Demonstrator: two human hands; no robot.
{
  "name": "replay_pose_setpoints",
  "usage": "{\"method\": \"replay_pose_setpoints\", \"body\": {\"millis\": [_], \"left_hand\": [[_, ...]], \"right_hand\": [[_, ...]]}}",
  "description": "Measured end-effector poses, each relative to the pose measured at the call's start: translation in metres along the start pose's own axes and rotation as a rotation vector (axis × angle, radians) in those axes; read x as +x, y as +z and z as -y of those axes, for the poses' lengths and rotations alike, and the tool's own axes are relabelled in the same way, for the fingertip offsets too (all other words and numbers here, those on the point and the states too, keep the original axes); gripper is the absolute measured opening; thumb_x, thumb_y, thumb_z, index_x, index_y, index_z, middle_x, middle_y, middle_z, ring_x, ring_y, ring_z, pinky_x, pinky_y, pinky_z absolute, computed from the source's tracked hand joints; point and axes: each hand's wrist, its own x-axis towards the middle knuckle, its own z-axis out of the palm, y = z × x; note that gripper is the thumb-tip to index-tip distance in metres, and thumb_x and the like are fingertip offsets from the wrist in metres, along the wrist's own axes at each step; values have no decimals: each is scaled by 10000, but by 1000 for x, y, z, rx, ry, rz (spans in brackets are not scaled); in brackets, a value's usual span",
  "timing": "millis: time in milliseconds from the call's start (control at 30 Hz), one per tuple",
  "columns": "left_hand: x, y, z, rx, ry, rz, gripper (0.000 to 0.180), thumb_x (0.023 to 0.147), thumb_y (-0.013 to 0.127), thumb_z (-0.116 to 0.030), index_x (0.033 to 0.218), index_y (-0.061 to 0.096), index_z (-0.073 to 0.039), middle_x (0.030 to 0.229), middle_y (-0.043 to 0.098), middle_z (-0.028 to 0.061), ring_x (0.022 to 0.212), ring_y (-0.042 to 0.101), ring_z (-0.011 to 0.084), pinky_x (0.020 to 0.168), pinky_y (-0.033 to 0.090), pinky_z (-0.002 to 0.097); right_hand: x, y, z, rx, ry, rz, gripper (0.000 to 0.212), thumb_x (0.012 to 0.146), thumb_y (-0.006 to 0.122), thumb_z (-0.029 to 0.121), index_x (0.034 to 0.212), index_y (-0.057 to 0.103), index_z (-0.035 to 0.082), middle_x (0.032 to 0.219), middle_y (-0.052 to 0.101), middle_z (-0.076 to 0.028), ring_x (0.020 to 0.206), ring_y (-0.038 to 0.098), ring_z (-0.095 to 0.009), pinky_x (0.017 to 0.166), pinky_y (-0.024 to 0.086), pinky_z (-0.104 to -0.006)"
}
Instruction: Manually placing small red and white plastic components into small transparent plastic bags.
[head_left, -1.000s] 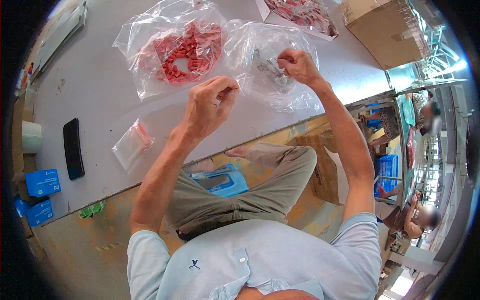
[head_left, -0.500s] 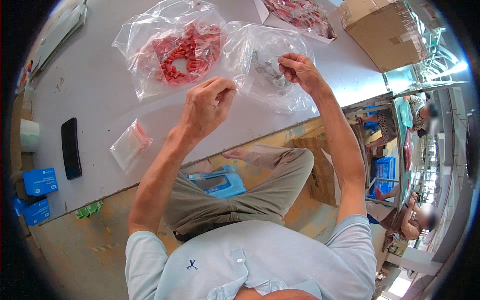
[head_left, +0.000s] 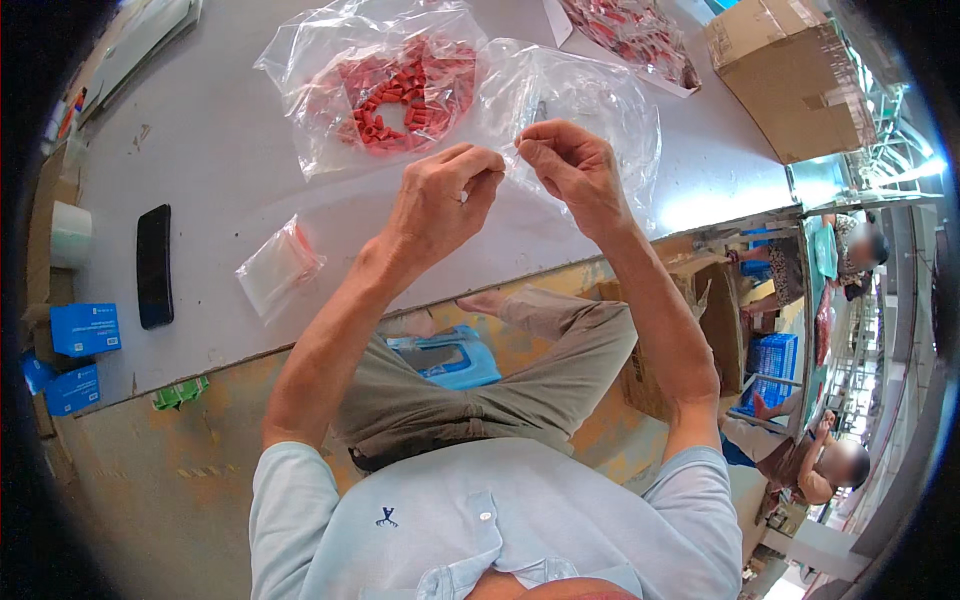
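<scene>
Red bits: many short red tubes [head_left: 430,117] sit in a big clear bag [head_left: 300,70] at the far side of the desk [head_left: 220,150], beyond the left hand.
Left hand: this hand [head_left: 447,195] is up over the desk, its thumb and fingers pinched together. I cannot tell if it has something small in the pinch.
Right hand: this hand [head_left: 575,175] is pinched too, with its tips just beside the left hand. I cannot tell what it has, if it has anything.
What is new: half a second ago, the right hand was over the second clear bag [head_left: 625,125], well away from the left. Now it has come across, and the two pinches are close.
What that means: both hands are now at one small spot, and neither one is reaching into a bag.
Second bag: it lies beside the red bag, partly behind the right hand. What is inside is hard to make out.
Little bags: a flat pile of small clear bags [head_left: 275,275] with some red at the edge lies on the desk, to the left of the left arm.
White box: it [head_left: 630,70] is full of red things in clear wrap [head_left: 640,35], past the second bag.
Brown box: it [head_left: 790,90] stands to the right of that.
Phone: a black one [head_left: 154,266] lies near the left side.
</scene>
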Motion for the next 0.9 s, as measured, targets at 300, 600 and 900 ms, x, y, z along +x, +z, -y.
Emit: {"method": "replay_pose_setpoints", "body": {"millis": [300,600,900], "left_hand": [[2,-3,-2,8,19,-3,110,879,724,29,986,720,8,916,729,122,780,722,210,669,582,322],[3,-4,0,53,22,31,114,878,718,35,985,726,-3,921,730,124,770,714,189,668,576,305],[11,-11,4,-515,-392,64,72,944,687,-7,1013,697,13,849,686,28,764,658,104,681,548,247]], "right_hand": [[3,-3,-11,-133,-65,28,165,959,739,128,1097,762,39,846,691,22,759,564,-33,656,463,-199],[-2,-4,-9,-168,-62,7,167,983,696,119,1111,763,35,815,685,12,728,573,-46,626,475,-210],[27,-90,-39,-827,-167,-217,188,913,726,161,1026,754,15,839,732,-112,747,696,-217,703,557,-351]]}}
